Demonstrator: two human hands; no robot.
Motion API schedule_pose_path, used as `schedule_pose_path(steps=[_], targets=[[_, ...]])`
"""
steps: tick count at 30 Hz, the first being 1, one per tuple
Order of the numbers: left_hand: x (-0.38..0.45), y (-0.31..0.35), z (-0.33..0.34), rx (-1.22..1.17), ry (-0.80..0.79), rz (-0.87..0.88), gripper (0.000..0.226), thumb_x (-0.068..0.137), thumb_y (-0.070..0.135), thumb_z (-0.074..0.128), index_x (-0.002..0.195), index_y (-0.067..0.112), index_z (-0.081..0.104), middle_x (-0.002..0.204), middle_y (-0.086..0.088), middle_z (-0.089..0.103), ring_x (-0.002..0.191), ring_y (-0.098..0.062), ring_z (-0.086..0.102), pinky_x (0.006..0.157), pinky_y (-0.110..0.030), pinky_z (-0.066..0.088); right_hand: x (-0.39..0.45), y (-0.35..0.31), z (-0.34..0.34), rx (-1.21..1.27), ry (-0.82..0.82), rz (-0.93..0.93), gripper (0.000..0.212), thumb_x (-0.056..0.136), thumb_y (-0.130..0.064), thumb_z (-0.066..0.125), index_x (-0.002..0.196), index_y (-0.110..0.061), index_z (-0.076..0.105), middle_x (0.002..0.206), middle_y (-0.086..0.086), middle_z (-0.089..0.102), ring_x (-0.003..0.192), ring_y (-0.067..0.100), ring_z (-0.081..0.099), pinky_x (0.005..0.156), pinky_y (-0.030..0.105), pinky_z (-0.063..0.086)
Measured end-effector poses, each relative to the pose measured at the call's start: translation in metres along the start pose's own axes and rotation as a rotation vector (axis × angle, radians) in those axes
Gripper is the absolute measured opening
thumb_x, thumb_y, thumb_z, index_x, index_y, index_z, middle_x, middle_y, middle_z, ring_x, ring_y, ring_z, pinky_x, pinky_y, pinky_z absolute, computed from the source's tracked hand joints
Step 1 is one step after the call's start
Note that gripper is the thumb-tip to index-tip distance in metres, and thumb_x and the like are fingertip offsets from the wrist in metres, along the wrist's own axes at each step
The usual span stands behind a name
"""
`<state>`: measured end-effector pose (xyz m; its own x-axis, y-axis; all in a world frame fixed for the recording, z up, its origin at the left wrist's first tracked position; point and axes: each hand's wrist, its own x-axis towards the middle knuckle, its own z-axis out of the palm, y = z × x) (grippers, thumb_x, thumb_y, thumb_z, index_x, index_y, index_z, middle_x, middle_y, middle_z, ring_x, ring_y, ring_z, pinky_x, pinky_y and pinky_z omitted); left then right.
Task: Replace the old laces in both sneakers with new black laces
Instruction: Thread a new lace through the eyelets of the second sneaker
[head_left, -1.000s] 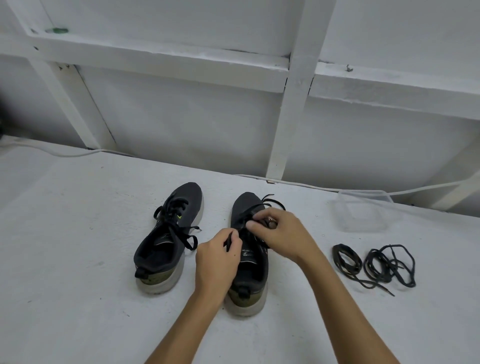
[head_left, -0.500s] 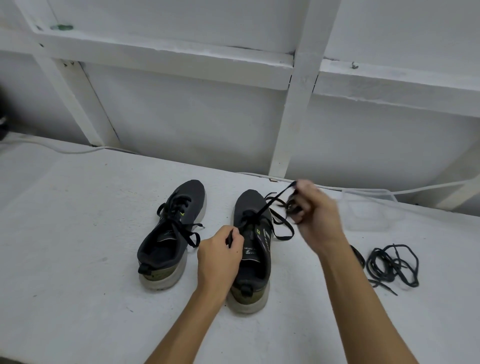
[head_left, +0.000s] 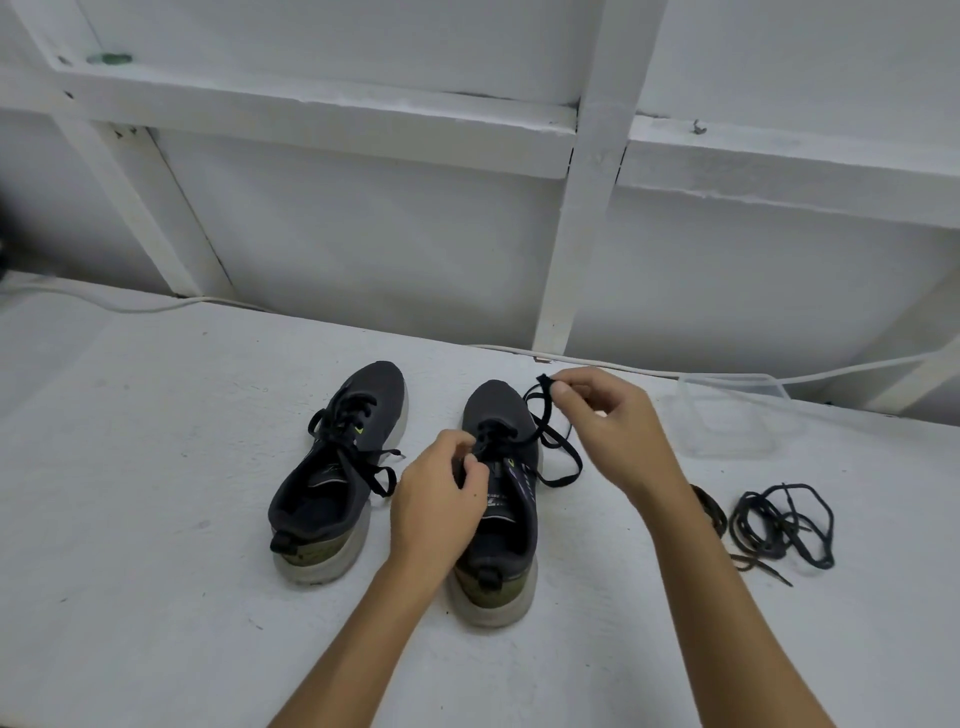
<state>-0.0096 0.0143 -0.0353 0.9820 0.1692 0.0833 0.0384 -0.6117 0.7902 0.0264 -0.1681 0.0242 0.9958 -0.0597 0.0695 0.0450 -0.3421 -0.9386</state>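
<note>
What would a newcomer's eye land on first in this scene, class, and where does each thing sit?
Two dark sneakers side by side mid-table: the left sneaker still laced, the right sneaker being worked on. The right hand pinches a black lace lifted above its toe, while the left hand grips at the eyelets. Loose laces lie coiled at right.

the bench (head_left: 156, 519) looks matt white and slightly rough, like painted board. both sneakers, left (head_left: 337, 467) and right (head_left: 498, 519), have dark matt cloth uppers over dull, scuffed pale rubber soles. their laces (head_left: 556, 457) are flat black woven cloth. the container (head_left: 737, 415) is clear, glossy plastic. the loose laces (head_left: 779, 525) are matt black cord.
</note>
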Motion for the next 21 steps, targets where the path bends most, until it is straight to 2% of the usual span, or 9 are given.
schedule_pose_path(steps=[3,6,9,11,12,15,17,18,21], targets=[[0.015,0.005,0.000,0.059,-0.148,0.128,0.032,0.092,0.018,0.056,0.122,0.026,0.062,0.115,0.012,0.064,0.110,-0.012,0.055,0.090,-0.023,0.043,0.006,-0.004,0.008,-0.163,-0.036,-0.099,0.013,0.095,-0.023,0.067,0.090,-0.032,0.074,0.092,-0.024,0.072,0.093,-0.007,0.063,0.076,0.003,0.041],[0.031,0.012,0.000,0.164,-0.243,0.155,0.033,0.093,0.033,0.061,0.126,0.032,0.064,0.116,0.010,0.057,0.114,-0.015,0.048,0.092,-0.029,0.043,0.013,-0.010,0.009,-0.242,-0.119,-0.087,0.015,0.095,-0.029,0.068,0.106,-0.035,0.077,0.095,-0.029,0.071,0.098,-0.017,0.059,0.079,0.000,0.038],[0.042,0.014,0.000,0.241,-0.274,0.095,0.022,0.090,0.042,0.066,0.110,0.037,0.072,0.104,0.011,0.050,0.109,-0.015,0.049,0.088,-0.033,0.045,0.016,-0.014,0.006,-0.331,-0.130,-0.035,0.043,0.096,-0.036,0.066,0.138,-0.041,0.059,0.102,-0.018,0.075,0.106,-0.004,0.059,0.088,0.016,0.039],[0.045,0.016,0.000,0.257,-0.262,0.078,0.009,0.089,0.037,0.067,0.095,0.035,0.073,0.100,0.010,0.052,0.103,-0.015,0.051,0.084,-0.033,0.046,0.016,-0.011,0.004,-0.471,-0.119,0.019,0.050,0.097,-0.036,0.064,0.146,-0.037,0.052,0.104,-0.014,0.076,0.110,0.008,0.060,0.089,0.023,0.042],[0.045,0.016,0.000,0.236,-0.246,0.074,0.006,0.090,0.033,0.066,0.091,0.032,0.072,0.098,0.010,0.053,0.099,-0.014,0.053,0.081,-0.031,0.046,0.015,-0.007,0.003,-0.535,-0.120,0.045,0.047,0.097,-0.035,0.064,0.143,-0.034,0.055,0.104,-0.012,0.076,0.110,0.012,0.062,0.091,0.027,0.045],[0.042,0.017,0.000,-0.011,-0.191,-0.080,0.005,0.093,0.025,0.059,0.091,0.023,0.063,0.090,0.011,0.060,0.078,-0.009,0.055,0.064,-0.018,0.039,0.011,0.011,0.002,-0.623,-0.133,0.146,0.020,0.094,-0.032,0.066,0.113,-0.030,0.074,0.097,-0.009,0.076,0.101,0.017,0.067,0.091,0.032,0.052],[0.040,0.014,0.001,-0.178,-0.149,-0.196,0.002,0.093,0.023,0.060,0.092,0.022,0.062,0.090,0.008,0.064,0.078,-0.008,0.059,0.065,-0.018,0.044,0.008,0.024,0.000,-0.666,-0.204,0.186,0.007,0.093,-0.031,0.069,0.096,-0.031,0.075,0.096,-0.007,0.074,0.096,0.017,0.067,0.087,0.032,0.053],[0.039,0.012,0.001,-0.257,-0.130,-0.243,0.001,0.092,0.021,0.061,0.092,0.022,0.062,0.092,0.005,0.066,0.081,-0.011,0.061,0.071,-0.022,0.049,0.006,0.028,0.001,-0.668,-0.261,0.200,0.007,0.092,-0.032,0.070,0.097,-0.031,0.075,0.099,-0.007,0.073,0.097,0.016,0.066,0.087,0.030,0.052],[0.038,0.007,0.003,-0.438,-0.114,-0.324,0.009,0.090,0.015,0.062,0.091,0.024,0.061,0.093,-0.002,0.069,0.082,-0.017,0.062,0.080,-0.038,0.053,-0.001,0.038,0.012,-0.641,-0.361,0.181,0.029,0.093,-0.033,0.071,0.122,-0.028,0.071,0.113,-0.008,0.068,0.109,0.016,0.063,0.090,0.027,0.047]])
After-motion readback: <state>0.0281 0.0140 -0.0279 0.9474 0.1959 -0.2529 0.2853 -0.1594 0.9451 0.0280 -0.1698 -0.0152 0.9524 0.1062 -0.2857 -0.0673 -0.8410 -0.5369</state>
